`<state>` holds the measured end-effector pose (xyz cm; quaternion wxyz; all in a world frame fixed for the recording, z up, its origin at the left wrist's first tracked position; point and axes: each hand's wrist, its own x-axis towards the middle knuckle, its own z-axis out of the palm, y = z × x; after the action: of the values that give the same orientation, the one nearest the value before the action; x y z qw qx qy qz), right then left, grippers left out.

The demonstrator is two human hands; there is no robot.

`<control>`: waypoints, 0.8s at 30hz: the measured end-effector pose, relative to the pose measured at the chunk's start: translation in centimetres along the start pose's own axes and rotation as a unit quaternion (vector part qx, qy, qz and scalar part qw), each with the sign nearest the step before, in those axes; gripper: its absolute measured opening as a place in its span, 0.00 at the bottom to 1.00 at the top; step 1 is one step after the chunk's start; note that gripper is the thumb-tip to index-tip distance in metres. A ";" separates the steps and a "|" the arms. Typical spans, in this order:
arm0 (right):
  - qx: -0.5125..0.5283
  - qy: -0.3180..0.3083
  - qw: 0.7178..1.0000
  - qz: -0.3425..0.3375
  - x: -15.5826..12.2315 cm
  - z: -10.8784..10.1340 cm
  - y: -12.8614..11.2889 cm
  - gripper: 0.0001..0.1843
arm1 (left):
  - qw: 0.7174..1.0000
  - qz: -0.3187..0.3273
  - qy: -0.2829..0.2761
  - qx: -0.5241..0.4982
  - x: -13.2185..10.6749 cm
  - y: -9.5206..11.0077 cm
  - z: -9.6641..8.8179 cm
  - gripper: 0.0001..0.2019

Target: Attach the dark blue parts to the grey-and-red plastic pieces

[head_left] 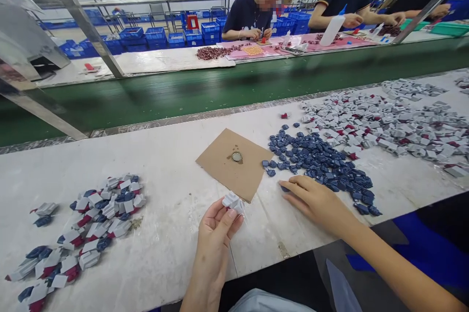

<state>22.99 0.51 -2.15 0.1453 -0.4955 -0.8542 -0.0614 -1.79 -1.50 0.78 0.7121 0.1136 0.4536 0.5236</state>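
My left hand (219,229) is closed, pinching a light grey plastic piece (232,200) between thumb and fingers, just off the near corner of a brown cardboard sheet (220,153). A small round metal cap (236,156) with a pale centre lies on that cardboard. At the near left edge of a pile of dark blue plastic pieces (322,158), my right hand (311,199) is low over the table. Its fingertips are closed on one dark blue plastic piece (284,188), which is mostly hidden by the fingers.
A large heap of grey and dark red pieces (399,121) spreads at the right. Joined grey, red and blue pieces (91,224) lie at the left. Beyond the green conveyor belt (176,89), several people work at another table; a white bottle (332,31) stands there.
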 end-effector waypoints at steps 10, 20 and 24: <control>0.099 -0.006 0.995 0.012 4.6 -0.7 -0.7 0.10 | 0.997 0.056 0.030 0.048 -0.4 1.9 -2.4 0.15; 0.282 0.012 0.958 0.052 13.1 1.2 -2.4 0.10 | 0.997 0.031 -0.042 0.049 0.2 1.7 -3.4 0.12; 0.308 0.017 0.946 0.100 13.9 0.8 -2.5 0.10 | 0.999 0.030 -0.019 0.028 0.1 1.9 -3.1 0.13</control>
<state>14.23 10.98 1.44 0.3106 -0.5084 -0.7748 0.2113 -5.39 -1.56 0.16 0.7008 0.1570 0.4512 0.5298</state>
